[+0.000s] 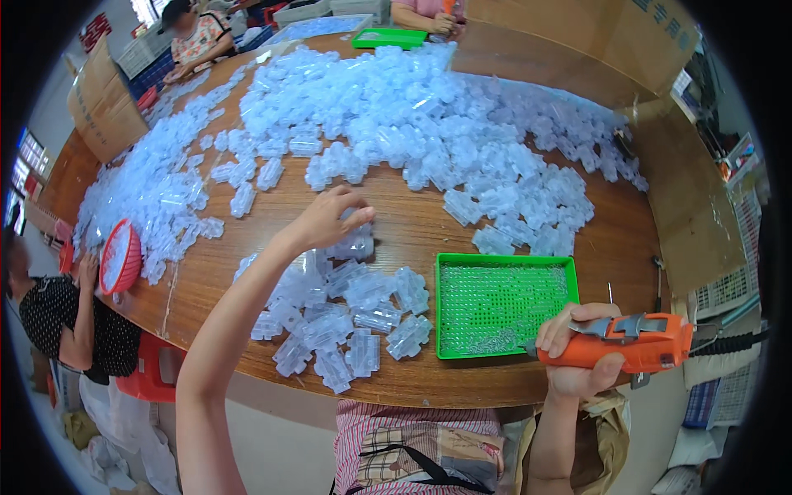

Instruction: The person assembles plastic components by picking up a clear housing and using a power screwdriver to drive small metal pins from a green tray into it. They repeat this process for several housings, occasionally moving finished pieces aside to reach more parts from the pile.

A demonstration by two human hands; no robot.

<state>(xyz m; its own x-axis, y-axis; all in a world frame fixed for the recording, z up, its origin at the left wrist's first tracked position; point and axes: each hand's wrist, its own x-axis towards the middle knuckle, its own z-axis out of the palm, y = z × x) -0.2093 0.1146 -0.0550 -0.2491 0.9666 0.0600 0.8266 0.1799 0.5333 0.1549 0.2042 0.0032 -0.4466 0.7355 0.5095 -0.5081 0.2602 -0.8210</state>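
Note:
My right hand [582,346] is closed round an orange electric screwdriver [631,345]. The tool lies nearly level, its tip pointing left over the right edge of a green mesh tray [440,309]. Many small metal screws [495,341] are spread in that tray. My left hand [337,218] hovers above the far end of a near pile of clear plastic parts [330,326]. Its thumb and index finger are apart, with nothing visible between them. Just below the fingers is one clear plastic part [356,245]; whether they touch it I cannot tell.
A large heap of clear plastic parts [355,95] covers the far wooden table [404,219]. Cardboard sheets [693,198] wall the right side. A red basket [121,256] stands at the left edge, beside a seated person [70,322]. Other people sit at the far side near another green tray [389,38].

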